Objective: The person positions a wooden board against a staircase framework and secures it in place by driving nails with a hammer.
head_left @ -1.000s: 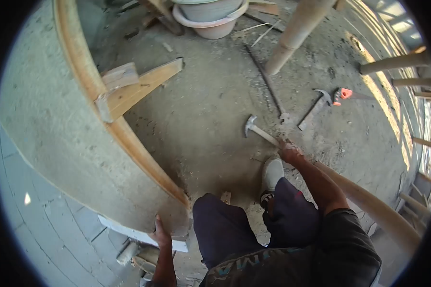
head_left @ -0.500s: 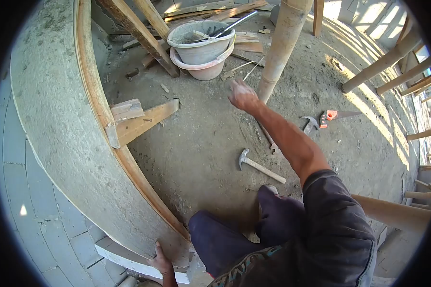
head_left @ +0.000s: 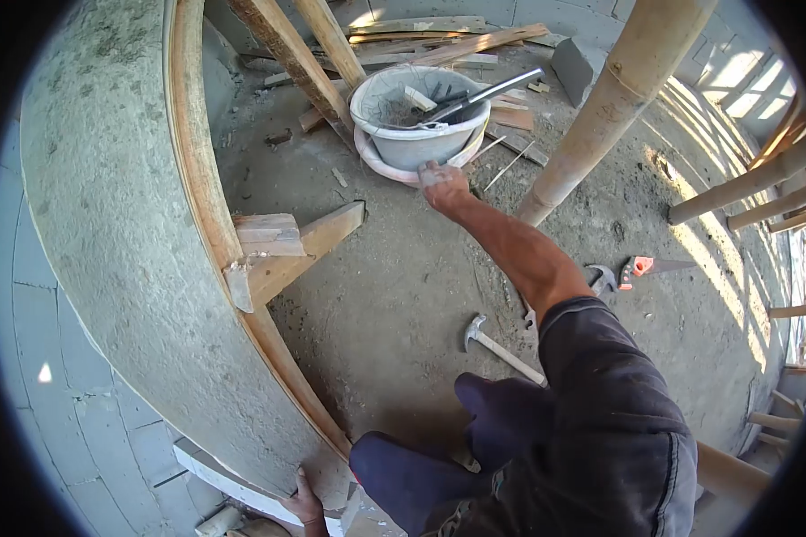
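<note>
My right hand (head_left: 442, 186) is at the front rim of the lower, pinkish basin (head_left: 387, 167), with its fingers bent against the rim. A grey basin (head_left: 416, 148) is stacked inside that one and holds a metal bar (head_left: 497, 92) and other pieces. My left hand (head_left: 305, 503) rests at the lower end of the curved concrete slab (head_left: 161, 268), thumb on top and the other fingers hidden by the edge. A claw hammer (head_left: 506, 353) lies on the ground in front of my knees.
A bamboo post (head_left: 600, 125) stands right of the basins. A second hammer (head_left: 603, 279) and an orange-handled saw (head_left: 636, 268) lie to the right. A wooden bracket (head_left: 304, 253) juts from the slab's edge. Planks (head_left: 439, 49) lie behind the basins.
My right hand has let go of the hammer, leaving it on the ground, and has reached forward to the basins. My left hand stays at the slab's end. The view has tilted up.
</note>
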### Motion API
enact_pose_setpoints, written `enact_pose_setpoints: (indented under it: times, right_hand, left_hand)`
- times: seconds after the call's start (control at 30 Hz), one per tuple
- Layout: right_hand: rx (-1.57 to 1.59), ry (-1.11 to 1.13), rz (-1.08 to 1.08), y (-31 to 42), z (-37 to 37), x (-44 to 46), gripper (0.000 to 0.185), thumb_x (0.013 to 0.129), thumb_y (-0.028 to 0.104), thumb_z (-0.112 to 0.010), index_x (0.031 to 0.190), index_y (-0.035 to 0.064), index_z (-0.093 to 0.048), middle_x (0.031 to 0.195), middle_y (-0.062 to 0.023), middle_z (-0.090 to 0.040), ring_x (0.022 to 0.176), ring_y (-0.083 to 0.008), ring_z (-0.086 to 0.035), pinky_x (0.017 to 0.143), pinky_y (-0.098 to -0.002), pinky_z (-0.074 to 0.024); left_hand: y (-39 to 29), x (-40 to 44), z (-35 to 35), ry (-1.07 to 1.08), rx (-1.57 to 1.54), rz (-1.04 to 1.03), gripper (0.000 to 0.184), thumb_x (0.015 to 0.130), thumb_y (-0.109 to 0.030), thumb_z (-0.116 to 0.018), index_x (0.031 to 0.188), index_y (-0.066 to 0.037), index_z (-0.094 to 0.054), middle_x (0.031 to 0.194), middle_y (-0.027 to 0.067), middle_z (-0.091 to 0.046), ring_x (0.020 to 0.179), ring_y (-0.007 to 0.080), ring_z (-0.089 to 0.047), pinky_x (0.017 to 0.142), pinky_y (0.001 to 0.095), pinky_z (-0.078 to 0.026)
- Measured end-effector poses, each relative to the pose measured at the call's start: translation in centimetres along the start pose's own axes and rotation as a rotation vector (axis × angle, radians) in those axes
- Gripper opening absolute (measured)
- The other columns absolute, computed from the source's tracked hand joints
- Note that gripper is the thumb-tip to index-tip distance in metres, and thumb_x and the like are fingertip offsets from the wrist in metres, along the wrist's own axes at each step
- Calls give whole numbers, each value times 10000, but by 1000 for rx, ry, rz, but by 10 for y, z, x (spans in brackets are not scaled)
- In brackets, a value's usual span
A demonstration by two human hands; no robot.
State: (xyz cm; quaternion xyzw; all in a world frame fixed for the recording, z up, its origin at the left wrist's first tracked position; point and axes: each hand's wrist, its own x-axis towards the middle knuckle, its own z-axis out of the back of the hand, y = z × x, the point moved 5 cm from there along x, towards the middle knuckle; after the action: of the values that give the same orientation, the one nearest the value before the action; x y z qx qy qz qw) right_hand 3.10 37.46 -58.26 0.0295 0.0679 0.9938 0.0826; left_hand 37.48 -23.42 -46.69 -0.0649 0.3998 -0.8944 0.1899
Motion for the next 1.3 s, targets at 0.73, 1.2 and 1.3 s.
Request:
enact_pose_setpoints:
  times: [0.73, 1.2, 1.3]
  right_hand:
    - [797, 706, 270, 16, 163, -222, 335, 916, 299, -646, 1158, 68, -639, 1120, -161, -663, 1053, -349, -643, 923, -431, -520]
    - [29, 517, 418, 52, 135, -121, 901, 750, 534, -765, 1481, 163, -392, 1557, -121, -328, 1455, -335, -280, 1202, -521, -188]
    - [-89, 688, 376, 53, 106, -106, 1160, 678, 618, -792, 1574, 200, -185, 1639, -135, -126, 1504, -356, -151, 1198, -575, -134]
  left_hand:
    - [23, -1, 11, -2, 91, 39, 530, 874, -180, -757, 1267, 104, -544, 1311, 197, -582, 1173, 306, -551, 1067, 426, -368]
    - [1, 1, 4, 8, 82, 15, 439, 861, -187, -774, 1181, 71, -620, 1154, 165, -673, 1062, 277, -623, 986, 394, -455]
    - [3, 1, 3, 13, 86, 9, 473, 854, -207, -783, 1189, 75, -605, 1168, 179, -665, 1087, 286, -619, 993, 398, -452]
